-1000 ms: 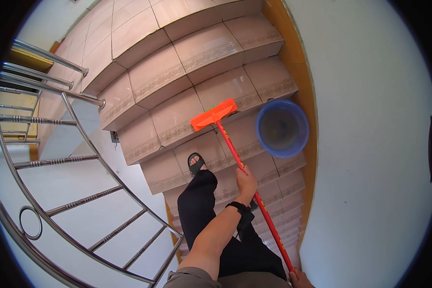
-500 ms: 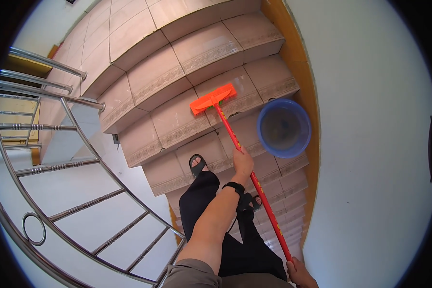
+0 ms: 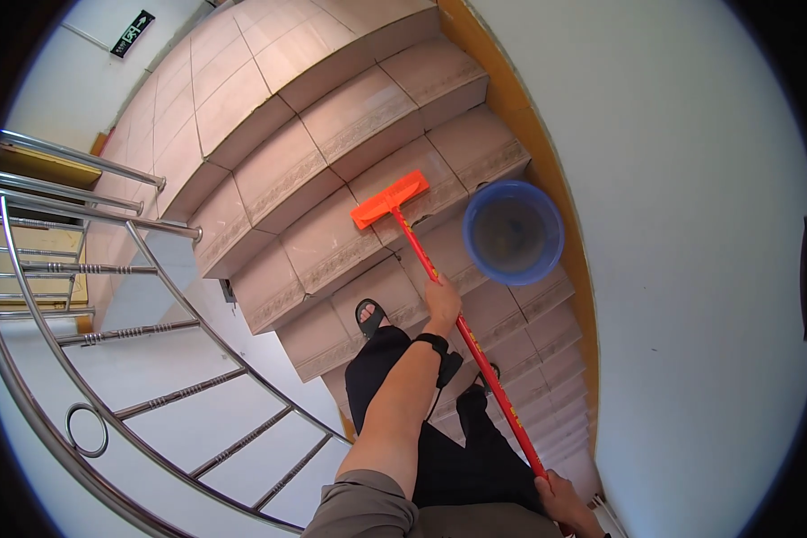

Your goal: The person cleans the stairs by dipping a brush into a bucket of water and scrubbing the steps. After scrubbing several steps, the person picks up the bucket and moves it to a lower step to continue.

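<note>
Left hand [image 3: 442, 303] and right hand [image 3: 558, 498] clasp a red-poled brush [image 3: 483, 362] with a wide orange head [image 3: 391, 200].

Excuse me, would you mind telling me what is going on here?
A person on a tiled staircase grips a red pole, left hand partway along and right hand farther back. The pole's orange head is over a step; whether it touches is hard to tell. A blue bucket stands to its right, near the wall.
</note>
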`<state>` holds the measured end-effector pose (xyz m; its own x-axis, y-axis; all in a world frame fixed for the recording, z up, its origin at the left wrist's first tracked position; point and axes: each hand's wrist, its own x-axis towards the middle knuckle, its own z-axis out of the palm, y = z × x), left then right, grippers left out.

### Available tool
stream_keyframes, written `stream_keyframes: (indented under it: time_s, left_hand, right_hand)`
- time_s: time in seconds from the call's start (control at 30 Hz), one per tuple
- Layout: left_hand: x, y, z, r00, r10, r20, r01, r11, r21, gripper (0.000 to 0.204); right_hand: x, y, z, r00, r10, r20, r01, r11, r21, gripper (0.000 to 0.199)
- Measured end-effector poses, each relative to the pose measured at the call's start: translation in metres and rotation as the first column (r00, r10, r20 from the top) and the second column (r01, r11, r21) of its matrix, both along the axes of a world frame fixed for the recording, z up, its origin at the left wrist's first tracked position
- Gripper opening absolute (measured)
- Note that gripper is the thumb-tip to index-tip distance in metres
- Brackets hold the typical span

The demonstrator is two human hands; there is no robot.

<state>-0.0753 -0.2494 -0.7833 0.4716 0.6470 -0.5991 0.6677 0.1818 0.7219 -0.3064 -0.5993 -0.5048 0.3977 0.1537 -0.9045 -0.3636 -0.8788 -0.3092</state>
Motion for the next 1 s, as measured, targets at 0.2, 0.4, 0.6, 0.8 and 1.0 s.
stream_keyframes:
  time_s: [0.2,0.4,0.6,0.8,1.0]
  left_hand:
    - [-0.037,-0.009,-0.024,1.000,-0.012,-0.006,0.013,0.991,0.132,0.037]
    - [-0.052,-0.028,0.004,0.993,0.033,-0.114,-0.026,0.998,0.061,0.038]
    - [-0.025,-0.042,0.024,0.995,0.017,-0.095,0.000,0.985,0.173,0.037]
    - [0.036,-0.028,0.015,0.991,-0.044,-0.124,0.053,0.996,0.072,0.037]
    - [0.077,0.006,0.003,0.991,-0.100,-0.087,0.106,0.992,0.065,0.039]
  right_hand:
    - [-0.013,-0.017,0.037,0.996,-0.042,0.082,0.025,0.981,0.193,0.045]
    - [-0.025,-0.039,0.044,0.994,-0.061,0.091,0.040,0.976,0.214,0.042]
    - [-0.008,-0.034,0.041,0.991,-0.106,0.081,0.091,0.980,0.175,0.040]
    - [0.027,-0.020,0.010,0.989,-0.119,-0.082,0.115,0.992,-0.058,0.038]
    - [0.068,0.025,0.006,0.976,-0.164,-0.144,0.160,0.986,-0.042,0.040]
